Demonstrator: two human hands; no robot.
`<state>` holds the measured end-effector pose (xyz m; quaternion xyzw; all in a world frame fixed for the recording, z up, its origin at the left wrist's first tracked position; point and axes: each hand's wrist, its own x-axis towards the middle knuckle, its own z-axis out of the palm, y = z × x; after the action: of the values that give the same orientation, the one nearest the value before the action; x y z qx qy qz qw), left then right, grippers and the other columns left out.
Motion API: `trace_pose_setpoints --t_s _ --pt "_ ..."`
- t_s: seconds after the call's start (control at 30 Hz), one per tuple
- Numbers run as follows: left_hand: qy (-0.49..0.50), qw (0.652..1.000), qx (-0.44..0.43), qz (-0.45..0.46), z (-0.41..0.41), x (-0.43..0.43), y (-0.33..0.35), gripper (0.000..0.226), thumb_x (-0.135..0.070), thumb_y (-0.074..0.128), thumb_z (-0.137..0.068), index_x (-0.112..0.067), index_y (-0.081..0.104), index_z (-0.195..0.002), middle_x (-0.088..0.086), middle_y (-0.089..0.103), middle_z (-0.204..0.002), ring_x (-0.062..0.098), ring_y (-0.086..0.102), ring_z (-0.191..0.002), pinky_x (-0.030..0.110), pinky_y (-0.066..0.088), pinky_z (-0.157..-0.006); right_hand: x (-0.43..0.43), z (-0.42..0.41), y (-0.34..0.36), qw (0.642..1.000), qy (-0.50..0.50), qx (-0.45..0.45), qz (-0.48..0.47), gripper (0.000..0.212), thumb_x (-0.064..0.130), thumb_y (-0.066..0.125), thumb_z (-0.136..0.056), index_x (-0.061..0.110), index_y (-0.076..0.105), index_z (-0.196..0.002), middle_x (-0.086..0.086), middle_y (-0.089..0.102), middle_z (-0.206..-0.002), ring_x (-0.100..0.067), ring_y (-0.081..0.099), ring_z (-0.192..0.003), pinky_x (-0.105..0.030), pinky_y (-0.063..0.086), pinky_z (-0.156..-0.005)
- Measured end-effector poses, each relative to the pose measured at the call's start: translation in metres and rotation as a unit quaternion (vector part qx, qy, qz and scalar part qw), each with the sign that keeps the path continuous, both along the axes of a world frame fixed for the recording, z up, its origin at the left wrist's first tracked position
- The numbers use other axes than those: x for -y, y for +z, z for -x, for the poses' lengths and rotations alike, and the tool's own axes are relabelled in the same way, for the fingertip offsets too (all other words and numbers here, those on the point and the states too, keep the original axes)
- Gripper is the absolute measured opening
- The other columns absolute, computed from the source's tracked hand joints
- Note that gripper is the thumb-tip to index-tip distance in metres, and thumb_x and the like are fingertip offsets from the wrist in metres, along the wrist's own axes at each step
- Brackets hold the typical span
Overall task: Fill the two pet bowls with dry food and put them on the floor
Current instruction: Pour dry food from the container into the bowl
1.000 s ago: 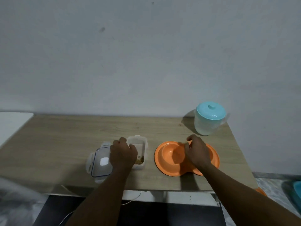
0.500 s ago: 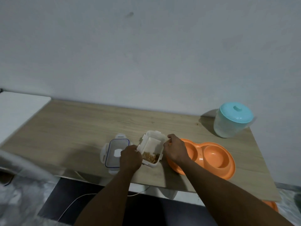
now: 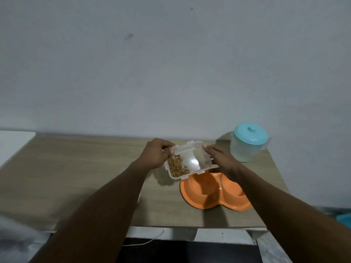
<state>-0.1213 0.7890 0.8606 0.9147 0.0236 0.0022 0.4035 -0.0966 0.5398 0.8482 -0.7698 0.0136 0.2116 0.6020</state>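
Half a second ago the clear rectangular plastic container [image 3: 187, 164] sat on the table with the hands just closing on it; now it is lifted off the wood, tilted, and held between both hands. The left hand [image 3: 155, 155] has its grip closed on the container's left end, fingers curled over the rim, and the right hand [image 3: 221, 158] has its grip closed on the right end. The brown dry food pellets [image 3: 176, 167] have slid to the low corner beside the left grip. Just below and nearer the person than the right grip lies the orange double pet bowl [image 3: 214, 192], both wells bare of food, the container's near edge hanging over its far rim. The container's lid, seen earlier beside the left hand, is out of sight now. Beyond the right grip, near the back corner, stands a translucent jug with a turquoise lid [image 3: 247, 142]. The light wooden table [image 3: 76, 177] is set against a plain pale grey wall [image 3: 171, 73], and a thin white cable [image 3: 144, 242] trails beneath its front edge.
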Motion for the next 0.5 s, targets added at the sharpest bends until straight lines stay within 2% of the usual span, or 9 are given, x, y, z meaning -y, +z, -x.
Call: trace_pose_setpoints --t_s 0.13,0.27,0.37,0.43,0.5 --pt "-0.037 0.999 -0.011 0.022 -0.013 0.044 0.009 0.027 -0.017 0.070 -0.089 -0.015 0.074 -0.116 0.005 0.074 -0.103 0.011 0.064 -0.088 0.022 0.048 -0.079 0.044 0.002 0.000 0.995 -0.048 -0.050 -0.070 0.047 0.056 0.059 -0.092 0.023 0.064 -0.124 -0.009 0.070 -0.118 -0.034 0.068 -0.108 -0.057 0.056 -0.091" --pt "-0.052 0.997 -0.009 0.054 -0.017 0.079 0.004 0.026 -0.019 0.071 -0.089 -0.014 0.075 -0.114 0.006 0.074 -0.104 0.013 0.066 -0.089 0.023 0.051 -0.079 0.073 0.007 -0.003 0.992 -0.079 -0.050 -0.080 0.047 0.055 0.059 -0.092 0.021 0.062 -0.126 -0.015 0.069 -0.118 -0.038 0.069 -0.106 -0.060 0.056 -0.089" --pt "-0.011 0.996 -0.045 0.079 -0.013 0.092 -0.008 0.037 -0.033 0.071 -0.087 -0.019 0.070 -0.122 0.002 0.071 -0.114 0.012 0.064 -0.103 0.024 0.048 -0.090 0.086 0.008 -0.005 0.993 -0.114 0.014 -0.020 0.045 0.057 0.058 -0.091 0.023 0.063 -0.120 -0.013 0.069 -0.115 -0.032 0.071 -0.100 -0.050 0.062 -0.077" --pt "0.007 0.993 -0.099 0.067 -0.008 0.091 -0.023 0.057 -0.044 0.070 -0.084 -0.023 0.058 -0.136 0.003 0.063 -0.131 0.017 0.059 -0.119 0.032 0.046 -0.102 0.091 0.007 -0.008 0.986 -0.134 0.085 0.039 0.046 0.060 0.059 -0.089 0.025 0.061 -0.119 -0.011 0.069 -0.113 -0.027 0.072 -0.094 -0.043 0.064 -0.068" --pt "-0.012 0.986 -0.158 0.046 0.004 0.084 -0.041 0.078 -0.049 0.073 -0.078 -0.023 0.044 -0.146 0.003 0.050 -0.146 0.022 0.051 -0.130 0.034 0.043 -0.104 0.093 0.008 -0.010 0.975 -0.137 0.148 0.093 0.054 0.063 0.060 -0.087 0.025 0.057 -0.125 -0.009 0.069 -0.109 -0.022 0.072 -0.089 -0.043 0.064 -0.067"
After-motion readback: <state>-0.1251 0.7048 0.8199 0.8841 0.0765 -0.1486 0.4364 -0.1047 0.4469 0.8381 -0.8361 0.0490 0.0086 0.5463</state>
